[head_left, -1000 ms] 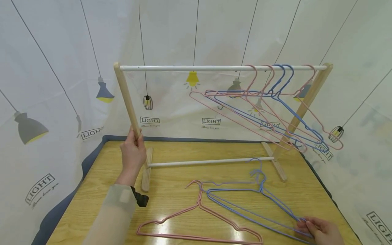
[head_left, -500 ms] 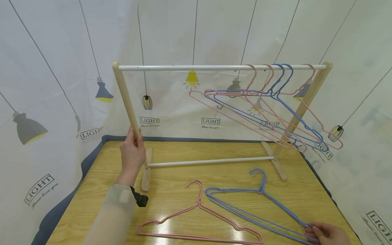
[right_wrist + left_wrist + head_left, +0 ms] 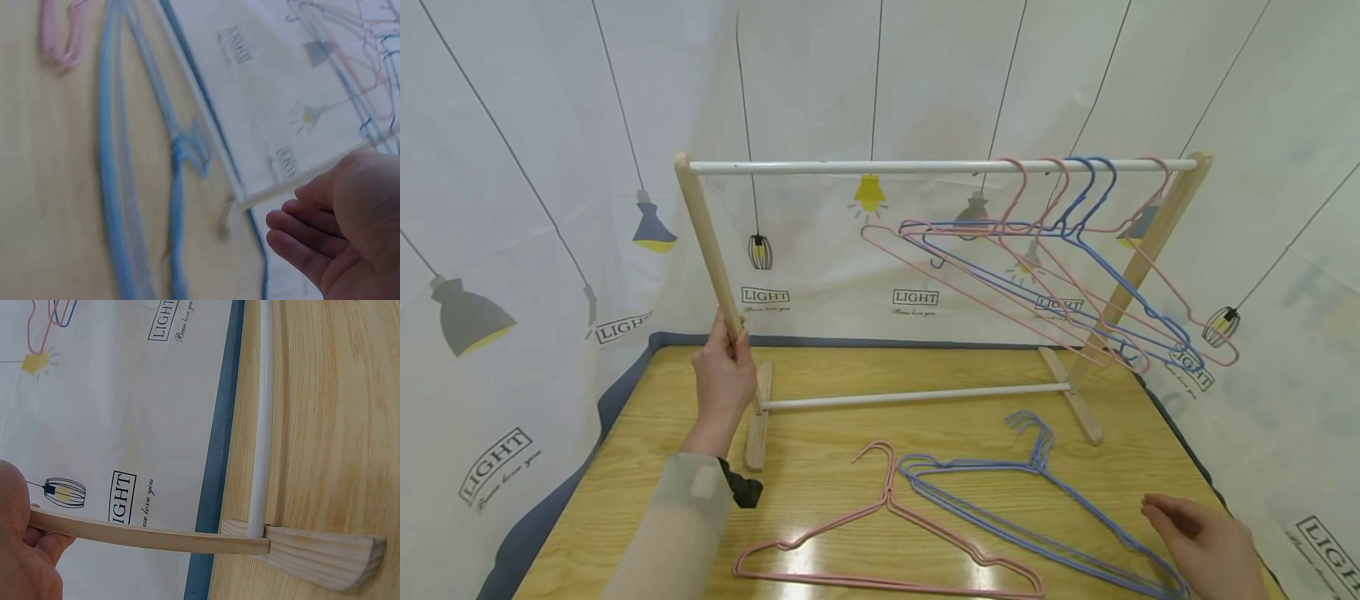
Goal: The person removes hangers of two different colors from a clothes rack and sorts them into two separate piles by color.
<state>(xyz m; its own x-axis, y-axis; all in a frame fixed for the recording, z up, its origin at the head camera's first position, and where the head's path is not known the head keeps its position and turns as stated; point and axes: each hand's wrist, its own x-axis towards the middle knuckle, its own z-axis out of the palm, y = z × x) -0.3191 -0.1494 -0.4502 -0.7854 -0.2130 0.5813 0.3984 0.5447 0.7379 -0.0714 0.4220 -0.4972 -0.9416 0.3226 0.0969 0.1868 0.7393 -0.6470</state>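
With its fingers around the left wooden post (image 3: 706,229) of a clothes rack, my left hand (image 3: 724,375) grips it partway up; the left wrist view shows the same hold on the post (image 3: 144,537). My right hand (image 3: 1208,543) is just off the right end of a stack of blue hangers (image 3: 1040,461), fingers loosely bent and nothing in them. These blue hangers lie overlapped on the table, hooks toward the rack. Left of them lies a pair of pink hangers (image 3: 889,495), stacked together. In the right wrist view the hand (image 3: 344,231) is clear of the blurred blue hangers (image 3: 177,156).
Pink and blue hangers (image 3: 1078,233) hang on the right half of the rack's white top rail (image 3: 850,167). A white lower bar (image 3: 917,397) joins the rack's wooden feet. A lamp-patterned white cloth (image 3: 820,250) surrounds the wooden table (image 3: 625,483).
My right hand set another blue hanger down onto the stack, let go, and drew up and away from it. The left hand stayed on the post.
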